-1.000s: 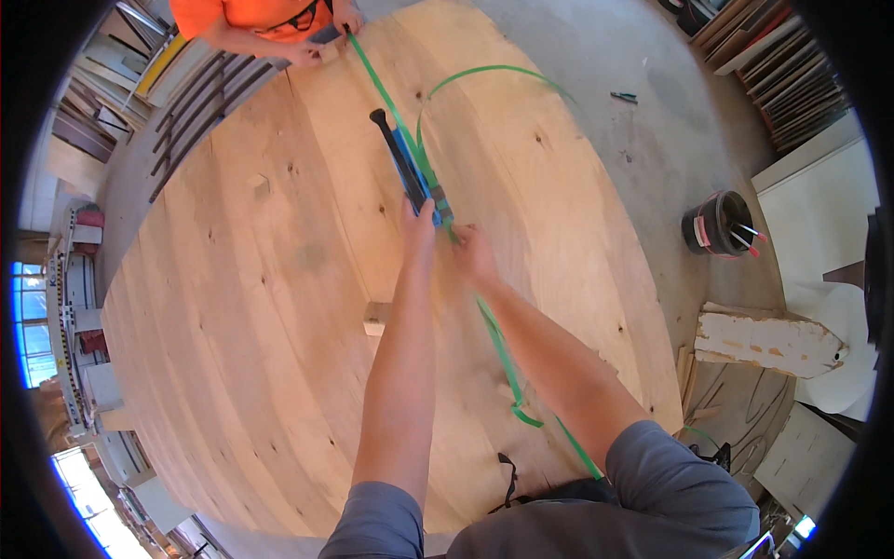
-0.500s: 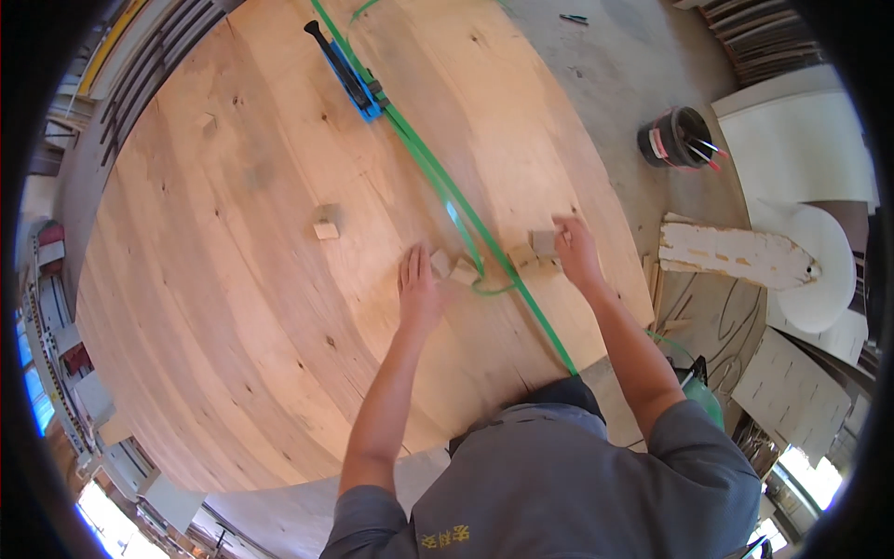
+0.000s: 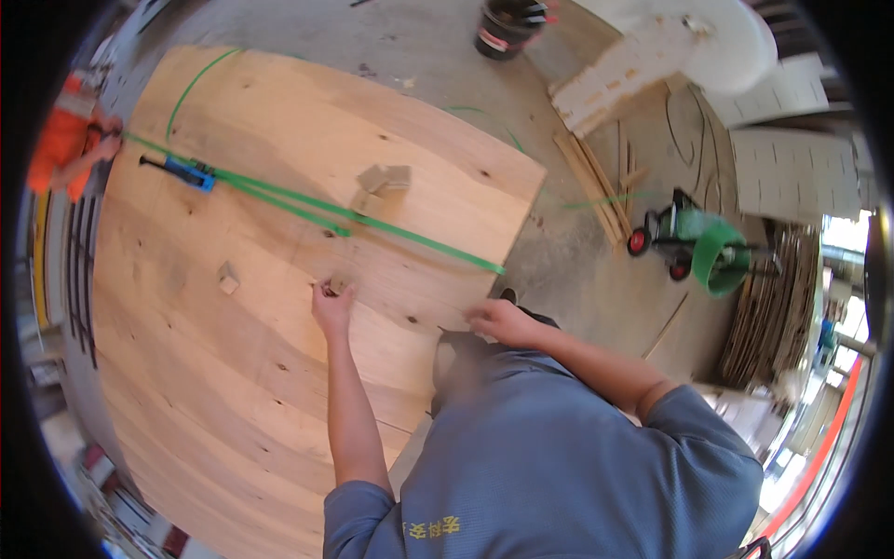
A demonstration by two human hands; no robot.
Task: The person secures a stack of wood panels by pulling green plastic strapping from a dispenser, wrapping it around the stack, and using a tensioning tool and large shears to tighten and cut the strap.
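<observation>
My left hand (image 3: pixel 331 307) is closed, thumb and fingers pinched round a small wooden block (image 3: pixel 341 281) just over the plywood sheet (image 3: pixel 279 345). By the near edge of the sheet, close to my waist, my right hand (image 3: pixel 503 322) has its fingers loosely bent and smeared by motion; whether anything is in them I cannot see. A green strap (image 3: pixel 419 244) runs across the plywood, with a blue strapping tool (image 3: pixel 191 174) on it toward the far left. Beyond the strap lies a cluster of wooden blocks (image 3: pixel 384 183). Another loose block (image 3: pixel 229 279) rests left of my left hand.
A person in orange (image 3: pixel 65 140) stands at the far left, hands near the strap's end. A black bucket (image 3: pixel 507 28), wooden strips (image 3: pixel 596 191) and a wheeled cart with a green strap roll (image 3: pixel 698 244) stand on the floor beyond the sheet's right edge.
The view has turned to the right, and a person in orange has come into it. My right hand has left the blocks and drawn back to my waist. My left hand has pinched a block.
</observation>
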